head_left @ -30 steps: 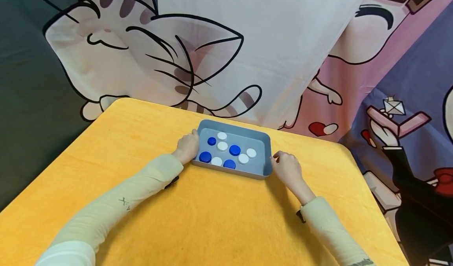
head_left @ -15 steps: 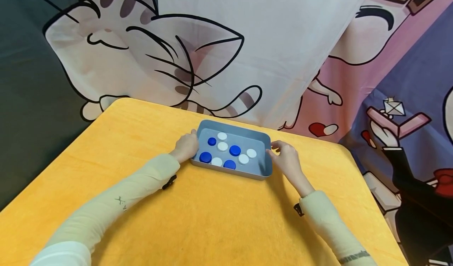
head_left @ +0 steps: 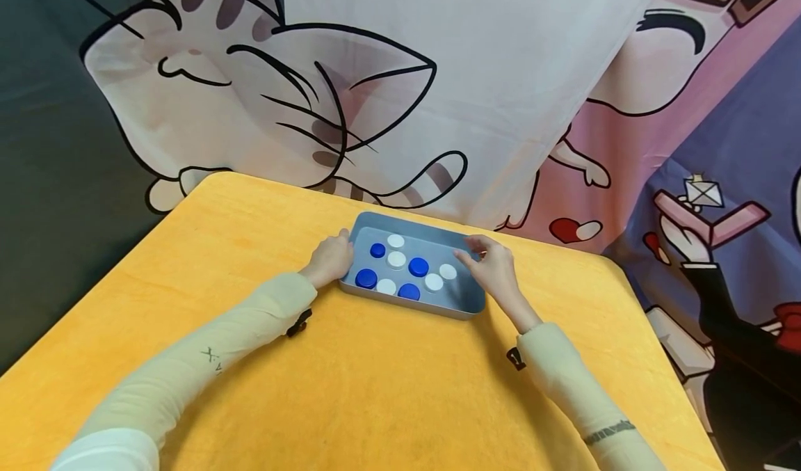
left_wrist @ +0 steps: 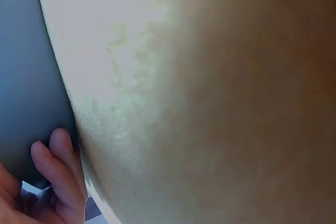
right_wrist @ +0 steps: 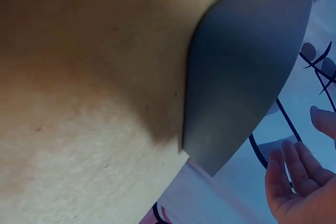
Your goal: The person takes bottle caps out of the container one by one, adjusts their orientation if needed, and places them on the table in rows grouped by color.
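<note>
A shallow grey-blue tray (head_left: 466, 297) rests on the table, holding several flat round pieces that look like bottle caps, among them a blue cap (head_left: 418, 267) and a white cap (head_left: 396, 259). My left hand (head_left: 330, 259) grips the tray's left end; the left wrist view shows its fingers (left_wrist: 60, 171) against the outer wall. Over the tray's right end is my right hand (head_left: 492, 273), thumb and fingers apart, holding nothing. In the right wrist view these fingers (right_wrist: 299, 169) stand above the rim, clear of the wall. A white cap (head_left: 447, 271) lies nearest to them.
The yellow table (head_left: 350, 387) reaches back to a hanging cloth (head_left: 513, 74) with cartoon prints, close behind the tray. At the right, the table's rounded corner (head_left: 610, 266) lies beyond my right hand.
My right hand has moved from beside the tray's right wall up and left to over its right end, its thumb and fingers spreading. The left hand and the caps stay in place.
</note>
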A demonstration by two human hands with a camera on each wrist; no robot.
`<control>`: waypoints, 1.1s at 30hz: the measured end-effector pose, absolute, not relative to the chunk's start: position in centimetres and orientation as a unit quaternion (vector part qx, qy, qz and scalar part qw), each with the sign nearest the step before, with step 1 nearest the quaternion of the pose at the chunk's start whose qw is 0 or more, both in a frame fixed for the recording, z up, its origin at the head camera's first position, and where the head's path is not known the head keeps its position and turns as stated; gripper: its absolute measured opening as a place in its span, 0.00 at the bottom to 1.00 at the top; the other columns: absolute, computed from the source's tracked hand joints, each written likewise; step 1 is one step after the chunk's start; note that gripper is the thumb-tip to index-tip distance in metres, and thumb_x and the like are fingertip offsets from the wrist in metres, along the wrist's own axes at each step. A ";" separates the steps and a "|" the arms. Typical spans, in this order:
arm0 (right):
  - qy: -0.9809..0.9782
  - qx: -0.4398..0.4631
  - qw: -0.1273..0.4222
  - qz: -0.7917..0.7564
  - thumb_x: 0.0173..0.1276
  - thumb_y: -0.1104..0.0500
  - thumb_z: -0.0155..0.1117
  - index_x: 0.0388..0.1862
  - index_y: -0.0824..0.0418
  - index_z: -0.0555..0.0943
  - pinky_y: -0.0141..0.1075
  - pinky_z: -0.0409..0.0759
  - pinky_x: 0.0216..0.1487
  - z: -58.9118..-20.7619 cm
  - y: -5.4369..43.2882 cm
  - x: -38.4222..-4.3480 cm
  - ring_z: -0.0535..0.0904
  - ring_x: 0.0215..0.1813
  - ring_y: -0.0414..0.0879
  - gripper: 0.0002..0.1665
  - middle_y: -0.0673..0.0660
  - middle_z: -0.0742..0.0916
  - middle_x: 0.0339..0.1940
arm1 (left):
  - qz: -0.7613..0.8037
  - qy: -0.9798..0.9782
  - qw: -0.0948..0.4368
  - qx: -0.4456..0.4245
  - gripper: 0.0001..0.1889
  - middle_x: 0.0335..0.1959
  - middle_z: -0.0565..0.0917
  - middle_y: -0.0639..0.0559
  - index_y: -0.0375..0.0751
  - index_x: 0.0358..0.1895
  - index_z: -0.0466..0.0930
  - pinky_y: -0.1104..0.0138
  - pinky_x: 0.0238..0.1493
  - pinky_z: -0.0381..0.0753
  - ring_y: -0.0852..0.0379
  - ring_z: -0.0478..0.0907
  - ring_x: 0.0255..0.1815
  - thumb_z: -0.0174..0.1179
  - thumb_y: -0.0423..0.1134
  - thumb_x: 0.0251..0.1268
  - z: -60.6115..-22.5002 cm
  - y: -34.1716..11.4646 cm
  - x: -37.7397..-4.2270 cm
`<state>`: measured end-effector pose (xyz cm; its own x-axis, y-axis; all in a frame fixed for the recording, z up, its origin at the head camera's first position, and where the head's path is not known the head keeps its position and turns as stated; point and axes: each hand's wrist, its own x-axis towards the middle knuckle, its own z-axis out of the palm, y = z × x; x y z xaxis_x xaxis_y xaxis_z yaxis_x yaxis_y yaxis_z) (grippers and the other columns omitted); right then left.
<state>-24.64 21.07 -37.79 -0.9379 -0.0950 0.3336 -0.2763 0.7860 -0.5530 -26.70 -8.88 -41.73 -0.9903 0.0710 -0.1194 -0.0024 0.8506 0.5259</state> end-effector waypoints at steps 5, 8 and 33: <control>-0.926 0.114 0.118 0.339 0.60 0.53 0.71 0.52 0.65 0.81 0.47 0.80 0.53 -37.7 20.3 -25.4 0.83 0.48 0.57 0.24 0.65 0.87 0.47 | 0.279 0.958 0.065 0.020 0.20 0.37 0.80 0.35 0.27 0.61 0.64 0.59 0.35 0.80 0.47 0.80 0.33 0.39 0.40 0.77 -41.6 -8.9 -26.7; -0.919 0.125 0.099 0.360 0.60 0.55 0.71 0.53 0.65 0.81 0.48 0.79 0.55 -37.7 19.9 -26.0 0.83 0.50 0.58 0.24 0.65 0.86 0.49 | 0.282 0.957 0.064 0.020 0.19 0.36 0.79 0.36 0.27 0.60 0.64 0.60 0.34 0.79 0.47 0.79 0.32 0.39 0.40 0.77 -41.6 -9.0 -26.8; -0.908 0.138 0.002 0.397 0.59 0.56 0.72 0.51 0.64 0.82 0.44 0.80 0.54 -36.5 15.7 -29.6 0.83 0.49 0.53 0.22 0.65 0.85 0.51 | 0.295 0.953 0.066 0.016 0.19 0.36 0.79 0.37 0.30 0.61 0.64 0.59 0.36 0.79 0.47 0.79 0.33 0.37 0.40 0.77 -42.0 -8.9 -26.6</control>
